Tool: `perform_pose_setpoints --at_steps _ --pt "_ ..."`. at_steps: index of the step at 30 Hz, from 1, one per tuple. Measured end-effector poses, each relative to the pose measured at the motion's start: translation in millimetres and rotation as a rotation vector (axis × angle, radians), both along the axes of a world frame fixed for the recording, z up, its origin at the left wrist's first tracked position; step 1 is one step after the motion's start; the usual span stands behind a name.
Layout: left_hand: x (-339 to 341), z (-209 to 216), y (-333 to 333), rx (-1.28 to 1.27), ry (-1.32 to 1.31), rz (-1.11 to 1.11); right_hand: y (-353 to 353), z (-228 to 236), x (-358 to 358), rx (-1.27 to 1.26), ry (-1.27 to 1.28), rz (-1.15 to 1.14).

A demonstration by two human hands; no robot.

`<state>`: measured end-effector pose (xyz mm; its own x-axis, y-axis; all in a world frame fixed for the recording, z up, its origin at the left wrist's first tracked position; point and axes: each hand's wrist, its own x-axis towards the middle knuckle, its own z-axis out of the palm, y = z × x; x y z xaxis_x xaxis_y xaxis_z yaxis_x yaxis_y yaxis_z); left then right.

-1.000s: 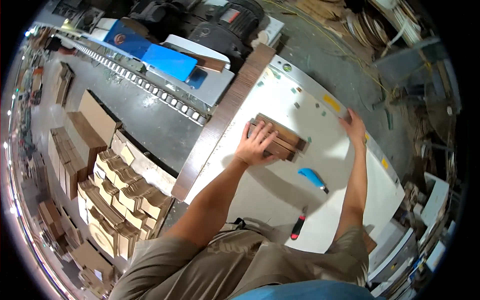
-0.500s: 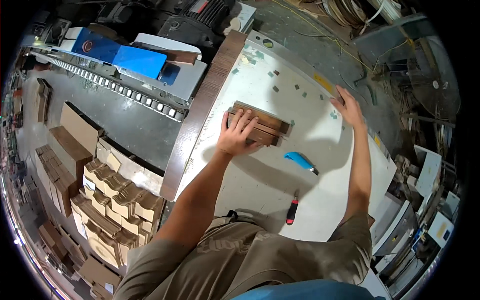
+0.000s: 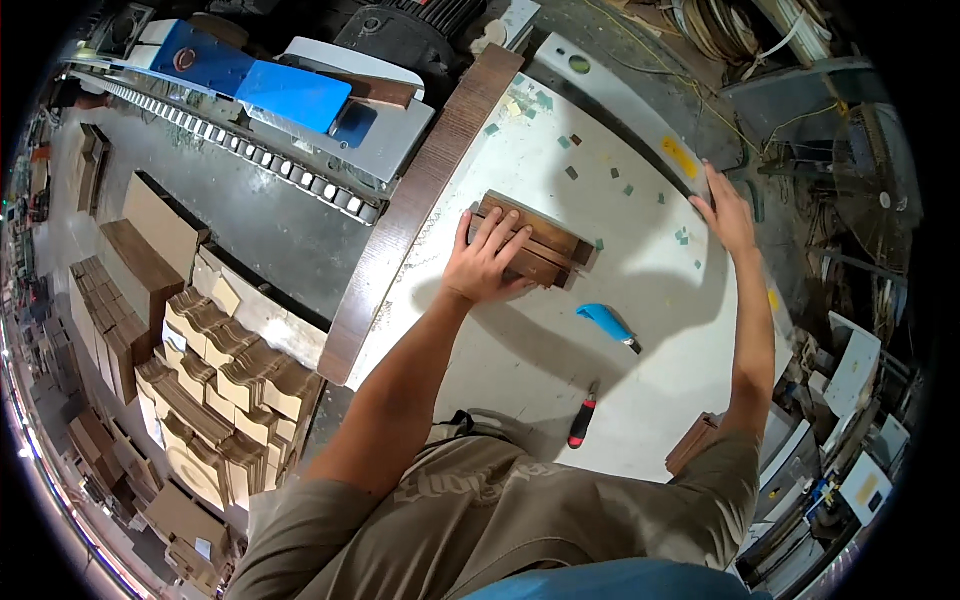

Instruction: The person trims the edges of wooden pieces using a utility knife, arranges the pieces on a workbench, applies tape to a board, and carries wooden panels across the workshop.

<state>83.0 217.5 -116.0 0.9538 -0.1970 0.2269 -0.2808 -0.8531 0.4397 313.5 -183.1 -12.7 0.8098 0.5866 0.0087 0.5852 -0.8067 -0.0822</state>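
Observation:
My left hand (image 3: 485,262) lies over a small stack of brown wood-grain strips (image 3: 545,232) on the white board (image 3: 480,370). Its fingers curl across the top and the thumb is on the near side. At the board's far right edge, my right hand (image 3: 732,218) grips a long grey metal bar (image 3: 620,95) with an oval hole and yellow labels; part of the bar is behind the hand and forearm. Between my arms lie a blue-handled cutter knife (image 3: 604,322) and a small tool with a red and black handle (image 3: 581,422).
A dark wood-grain plank (image 3: 425,210) runs along the board's left edge. Brown strips (image 3: 693,443) lie by my right elbow. Small green and brown chips (image 3: 572,173) are scattered on the board. Stacked profile pieces (image 3: 220,390) stand left; a blue-covered machine (image 3: 290,92) is at the far left.
The metal bar has shifted outward with my right hand, opening a dark gap beside the board. Brown strips now show by my right elbow. My left hand stays on its stack.

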Motion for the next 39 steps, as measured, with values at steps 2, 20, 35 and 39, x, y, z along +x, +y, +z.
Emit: perform_pose_setpoints --at_steps 2,20,35,39 --pt "-0.5 -1.2 2.0 0.010 0.002 0.004 6.6 4.0 2.7 -0.041 0.005 0.018" --pt "-4.0 -2.5 2.7 -0.060 -0.054 0.021 219.2 -54.9 7.4 0.142 -0.084 0.096" --pt "-2.8 1.0 4.6 -0.086 -0.039 0.022 286.0 -90.7 2.0 0.158 -0.015 0.070" --pt "-2.7 -1.2 3.2 -0.077 -0.061 0.032 288.9 -85.0 -2.6 0.115 -0.040 0.019"
